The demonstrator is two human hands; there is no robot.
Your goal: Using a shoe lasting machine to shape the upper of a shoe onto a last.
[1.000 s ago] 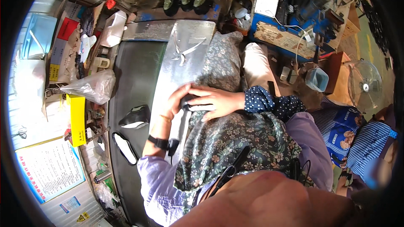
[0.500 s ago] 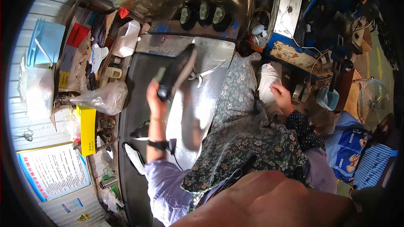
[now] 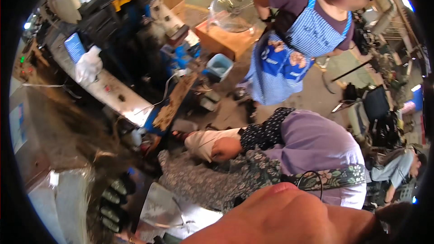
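**Left hand [image 3: 123, 235] showing beside dark shoes [image 3: 110, 213]; right hand [image 3: 226, 148] resting on trouser leg [image 3: 199, 142]**

Four dark shoes are standing in a row between seven and eight o'clock. The left hand is appearing at seven o'clock, near the lowest shoe and mostly cut off; whether its fingers are grasping or released, I cannot tell. The right hand is lying just below centre on the pale trouser leg; its fingers are not showing clearly enough to tell clenched from relaxed. A metal sheet [image 3: 153, 208] is gleaming near half past six. A co-worker [image 3: 291, 7] is standing at two o'clock.
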